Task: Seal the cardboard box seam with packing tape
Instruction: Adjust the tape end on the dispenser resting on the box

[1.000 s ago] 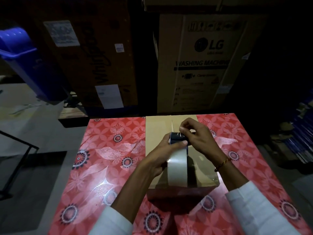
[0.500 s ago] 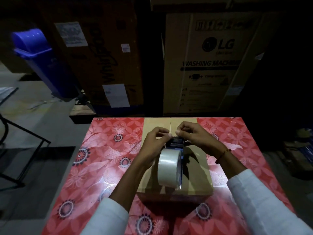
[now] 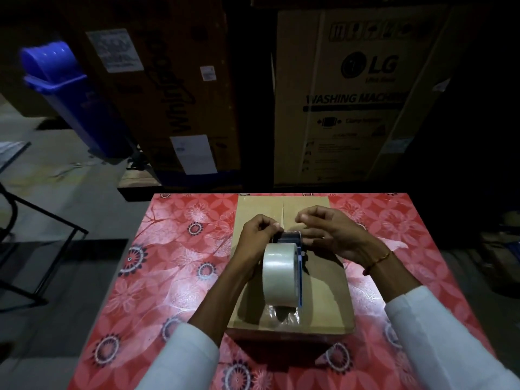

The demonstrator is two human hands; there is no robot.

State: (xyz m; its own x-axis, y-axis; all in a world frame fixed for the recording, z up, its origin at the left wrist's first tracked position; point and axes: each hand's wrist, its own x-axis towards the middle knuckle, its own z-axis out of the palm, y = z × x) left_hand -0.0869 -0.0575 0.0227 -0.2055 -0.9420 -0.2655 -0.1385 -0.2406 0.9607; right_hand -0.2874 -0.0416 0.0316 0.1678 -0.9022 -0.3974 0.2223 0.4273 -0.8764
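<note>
step: tape end not yet stuck; seam (image 3: 282,212) bare
left hand (image 3: 257,239): fingers pinch dispenser (image 3: 284,274) on box (image 3: 326,299)
right hand (image 3: 334,235): fingers apart, empty
next: pull tape end onto seam

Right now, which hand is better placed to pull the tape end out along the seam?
Right. The right hand hovers open at the tape dispenser front, over the cardboard box seam. The left hand is pinched on the dispenser's front, steadying it.
</note>
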